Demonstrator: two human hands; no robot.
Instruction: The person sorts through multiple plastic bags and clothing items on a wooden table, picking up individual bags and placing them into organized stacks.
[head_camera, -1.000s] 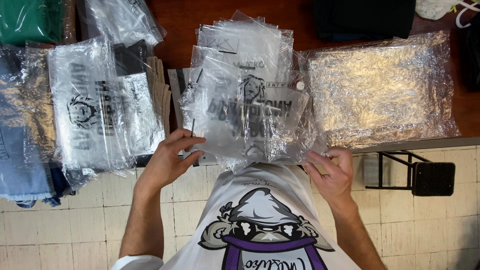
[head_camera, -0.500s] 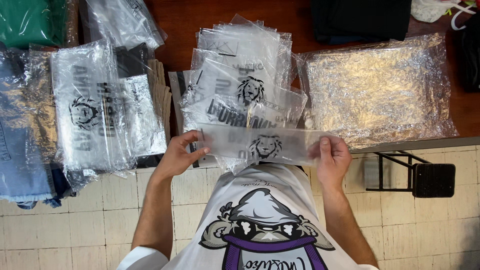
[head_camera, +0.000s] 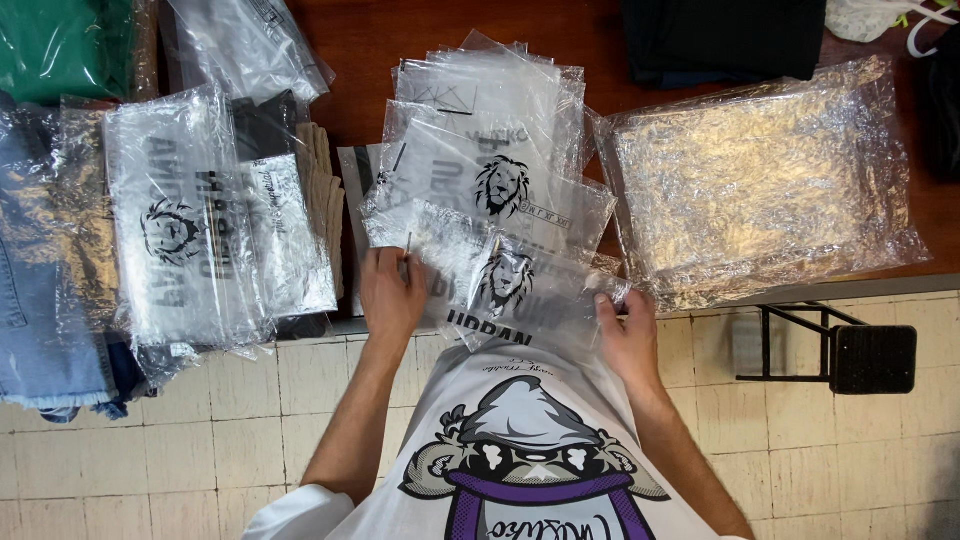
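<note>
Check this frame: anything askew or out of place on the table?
Mildly. The stack of clear printed bags is fanned and skewed, not squared. The top clear bag, held by the left hand and right hand, lies tilted and overhangs the table edge. No spill or damage visible.

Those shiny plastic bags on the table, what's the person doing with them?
A person is holding a clear plastic bag with a black lion print at the near edge of the dark red-brown wooden table. The left hand grips its left side and the right hand its right side. Beyond it lies a fanned pile of similar clear bags, with a crinkled stack of plain clear bags to the right.
</note>
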